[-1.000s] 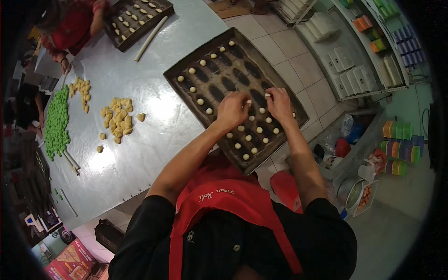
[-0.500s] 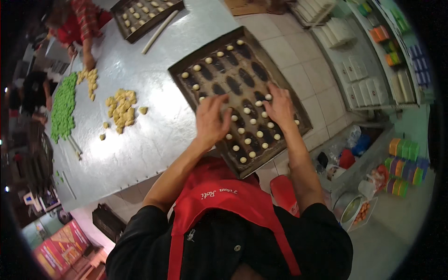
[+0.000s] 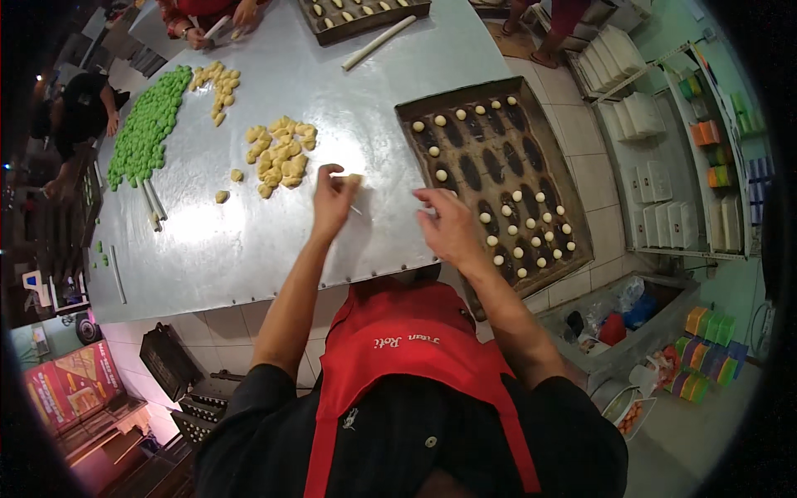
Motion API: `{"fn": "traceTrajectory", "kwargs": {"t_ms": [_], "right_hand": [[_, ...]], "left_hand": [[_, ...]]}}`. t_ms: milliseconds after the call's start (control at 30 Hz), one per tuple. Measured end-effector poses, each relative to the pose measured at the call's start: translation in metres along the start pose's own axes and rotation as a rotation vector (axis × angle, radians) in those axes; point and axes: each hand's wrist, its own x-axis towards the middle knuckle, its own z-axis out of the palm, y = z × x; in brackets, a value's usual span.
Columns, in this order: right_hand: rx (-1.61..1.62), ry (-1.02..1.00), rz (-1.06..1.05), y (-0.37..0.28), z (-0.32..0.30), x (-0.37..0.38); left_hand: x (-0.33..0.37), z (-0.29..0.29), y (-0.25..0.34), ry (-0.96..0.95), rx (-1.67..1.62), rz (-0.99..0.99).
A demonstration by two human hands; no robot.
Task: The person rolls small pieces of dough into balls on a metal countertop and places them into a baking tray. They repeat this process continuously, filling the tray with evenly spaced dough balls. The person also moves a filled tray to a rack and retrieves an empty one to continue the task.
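Observation:
My left hand is above the metal table, pinching a small piece of yellow dough at its fingertips. To its left lies a heap of yellow dough pieces, with two loose pieces beside it. My right hand hovers by the left edge of a large dark baking tray. Its fingers are apart and loosely bent, and I see nothing in them. Small pale dough balls sit in the tray's near half. Others line its far edge and left side, with dark oval marks between them.
Green dough pieces cover the table's left side. Across the table a person's hands hold a pale stick. A rolling pin lies by a second tray. Shelves with white containers and a grey bin stand at right.
Both my hands have left the tray and moved left. My left hand has picked up a dough piece that lay beside the heap. The view has shifted, so the table and tray appear farther right.

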Motion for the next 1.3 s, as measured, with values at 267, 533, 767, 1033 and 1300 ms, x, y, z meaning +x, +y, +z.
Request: {"fn": "traceTrajectory", "kwargs": {"t_ms": [267, 533, 767, 1033, 1300], "right_hand": [[0.116, -0.105, 0.003, -0.064, 0.103, 0.013], [0.948, -0.261, 0.357, -0.064, 0.172, 0.011], [0.293, -0.593, 0.298, -0.062, 0.137, 0.004], [-0.475, -0.094, -0.429, 0.001, 0.179, -0.027], [-0.535, 0.092, -0.413, 0.033, 0.155, 0.057]], "left_hand": [[-0.071, -0.039, 0.035, -0.103, -0.065, -0.106], [-0.072, -0.085, 0.046, 0.087, 0.203, 0.056], [-0.080, -0.193, -0.047, 0.166, 0.713, 0.065], [-0.112, -0.225, -0.067, -0.179, 0.669, 0.456], [-0.019, -0.266, -0.067, -0.033, 0.752, 0.598]]}}
